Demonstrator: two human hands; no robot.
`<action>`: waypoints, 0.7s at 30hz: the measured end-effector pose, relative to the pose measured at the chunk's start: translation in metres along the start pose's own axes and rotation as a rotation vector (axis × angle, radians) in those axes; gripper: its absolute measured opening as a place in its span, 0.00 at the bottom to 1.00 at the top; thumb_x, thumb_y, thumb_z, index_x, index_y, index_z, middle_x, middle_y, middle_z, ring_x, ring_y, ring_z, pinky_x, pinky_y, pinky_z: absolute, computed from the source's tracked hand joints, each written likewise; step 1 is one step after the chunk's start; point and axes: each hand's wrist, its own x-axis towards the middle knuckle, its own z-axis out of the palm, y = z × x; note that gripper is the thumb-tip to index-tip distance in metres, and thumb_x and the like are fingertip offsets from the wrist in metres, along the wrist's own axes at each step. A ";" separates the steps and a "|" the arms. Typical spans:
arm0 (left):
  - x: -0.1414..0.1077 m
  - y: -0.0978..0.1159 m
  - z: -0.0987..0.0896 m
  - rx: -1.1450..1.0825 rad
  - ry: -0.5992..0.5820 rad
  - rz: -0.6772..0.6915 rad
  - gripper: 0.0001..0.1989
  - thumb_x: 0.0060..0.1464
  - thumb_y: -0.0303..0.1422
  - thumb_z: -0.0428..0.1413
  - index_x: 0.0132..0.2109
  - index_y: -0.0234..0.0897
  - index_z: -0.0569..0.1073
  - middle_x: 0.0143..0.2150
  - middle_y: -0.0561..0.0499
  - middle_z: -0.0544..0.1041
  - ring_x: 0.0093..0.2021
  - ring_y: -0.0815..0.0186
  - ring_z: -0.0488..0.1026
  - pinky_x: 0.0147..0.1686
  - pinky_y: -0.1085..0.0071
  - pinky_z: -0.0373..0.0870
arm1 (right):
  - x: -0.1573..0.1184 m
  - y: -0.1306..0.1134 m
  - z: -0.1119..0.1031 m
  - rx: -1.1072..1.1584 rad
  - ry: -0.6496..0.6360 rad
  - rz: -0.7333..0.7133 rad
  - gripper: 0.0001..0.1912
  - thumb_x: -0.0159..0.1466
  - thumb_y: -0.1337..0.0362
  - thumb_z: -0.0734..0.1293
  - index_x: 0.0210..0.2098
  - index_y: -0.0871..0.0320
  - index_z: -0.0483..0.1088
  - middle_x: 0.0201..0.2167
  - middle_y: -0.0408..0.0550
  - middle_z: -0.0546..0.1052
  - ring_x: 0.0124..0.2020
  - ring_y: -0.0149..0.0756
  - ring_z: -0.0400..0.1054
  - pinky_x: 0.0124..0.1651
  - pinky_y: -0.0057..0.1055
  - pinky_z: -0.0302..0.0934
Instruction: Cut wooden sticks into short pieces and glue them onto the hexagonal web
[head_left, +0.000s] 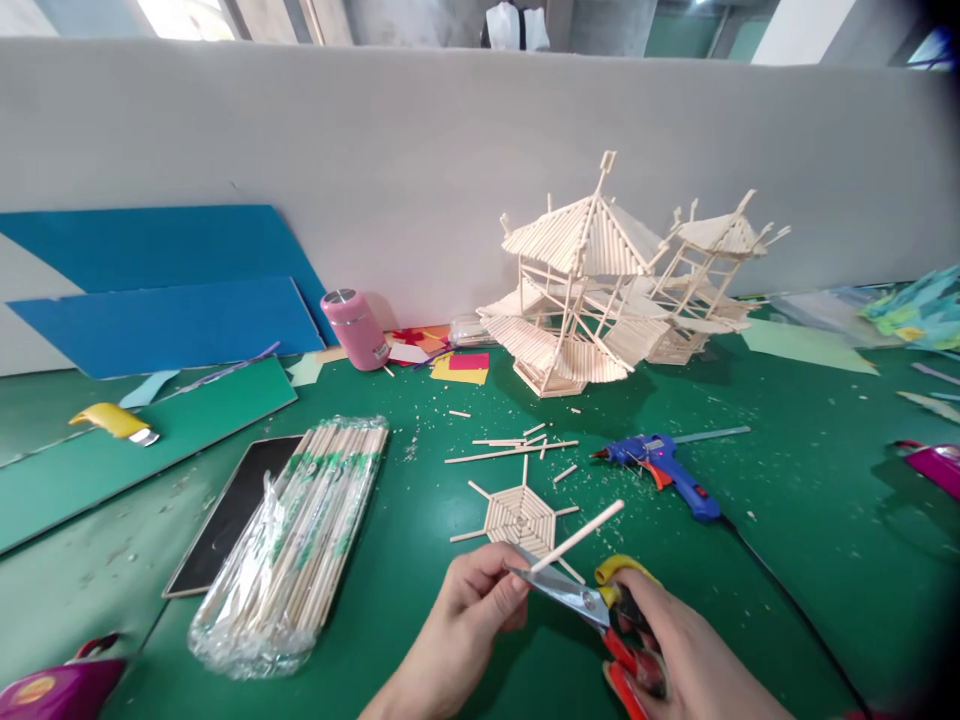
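My left hand (484, 595) pinches one end of a thin wooden stick (589, 530), which slants up to the right. In my right hand (675, 640) are scissors (574, 593) with red and yellow handles. Their blades lie across the stick close to my left fingertips; whether they are cutting into it I cannot tell. Just behind my hands, a web-shaped hexagonal piece made of sticks (521, 518) lies flat on the green table, partly hidden by my left hand. Several loose sticks (510, 452) and short offcuts lie beyond it.
A blue glue gun (664, 465) with a trailing cord rests at right. Plastic-wrapped sticks (300, 540) lie at left over a dark tablet-like panel (232, 510). A yellow utility knife (112, 422), a pink flask (356, 330) and a stick pavilion model (577, 290) stand or lie farther back.
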 end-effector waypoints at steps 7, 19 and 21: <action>0.000 0.002 0.001 -0.226 -0.162 -0.208 0.08 0.43 0.33 0.60 0.28 0.31 0.73 0.17 0.58 0.60 0.15 0.79 0.46 0.19 0.75 0.45 | -0.007 -0.001 -0.008 0.019 -0.064 -0.091 0.11 0.54 0.68 0.61 0.36 0.56 0.56 0.28 0.45 0.69 0.27 0.31 0.64 0.27 0.24 0.58; 0.000 -0.005 0.008 -0.092 -0.013 -0.031 0.11 0.48 0.37 0.58 0.29 0.32 0.71 0.17 0.59 0.56 0.19 0.76 0.50 0.21 0.75 0.45 | -0.009 -0.003 -0.013 0.078 -0.059 -0.064 0.10 0.58 0.64 0.61 0.39 0.57 0.56 0.28 0.44 0.68 0.27 0.31 0.63 0.28 0.25 0.60; -0.001 -0.004 0.007 -0.202 -0.074 -0.092 0.10 0.47 0.36 0.59 0.28 0.32 0.71 0.16 0.60 0.55 0.17 0.77 0.48 0.20 0.75 0.44 | -0.010 -0.003 -0.014 0.088 -0.059 -0.067 0.11 0.58 0.63 0.61 0.40 0.57 0.56 0.28 0.44 0.68 0.27 0.31 0.63 0.27 0.25 0.59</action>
